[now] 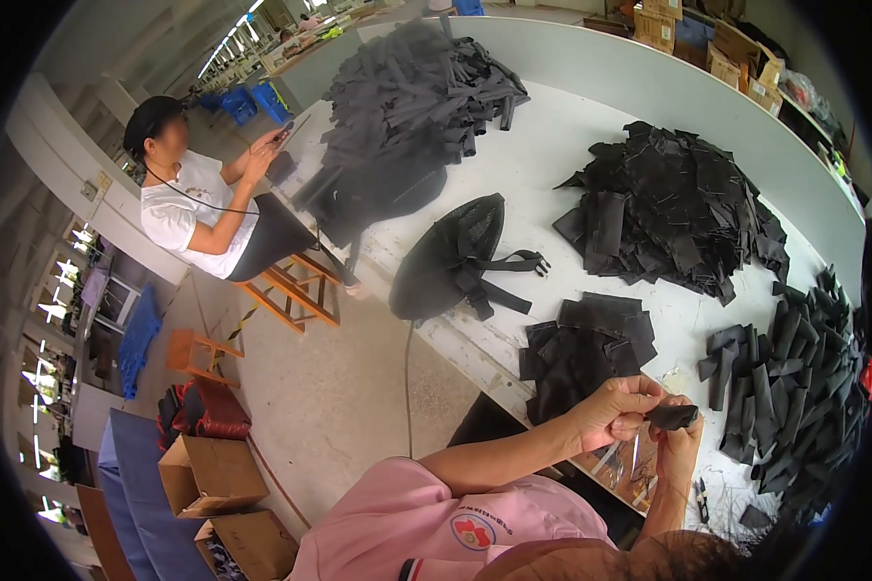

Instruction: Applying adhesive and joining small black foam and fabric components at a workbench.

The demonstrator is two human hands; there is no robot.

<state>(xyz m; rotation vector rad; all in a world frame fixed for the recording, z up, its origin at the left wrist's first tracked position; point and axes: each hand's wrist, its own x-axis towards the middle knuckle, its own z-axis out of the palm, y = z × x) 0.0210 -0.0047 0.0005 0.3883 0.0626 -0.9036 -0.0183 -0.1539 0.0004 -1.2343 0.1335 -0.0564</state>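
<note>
Our left hand (pixel 618 414) and right hand (pixel 679 449) pinch a black fabric piece (pixel 672 417), apparently half-folded, with flat panels (pixel 596 334) just beyond our fingers looking undone and folded strips (pixel 790 382) right of them looking finished.

Left forearm (pixel 513 447) bare, crossing the near edge of the counter (pixel 518 169) at a shallow slant; left wrist close to straight; left hand (pixel 612 416) raised over the counter's near edge, thumb and forefinger brought together in a pinch, the other fingers curled inward; right forearm (pixel 667 504) bare, standing more steeply than the left at the same edge of the counter; right hand (pixel 680 443) just beside the left hand above the counter, fingers bent and closed in a grip; right wrist slightly hidden, its angle not determinable.
</note>
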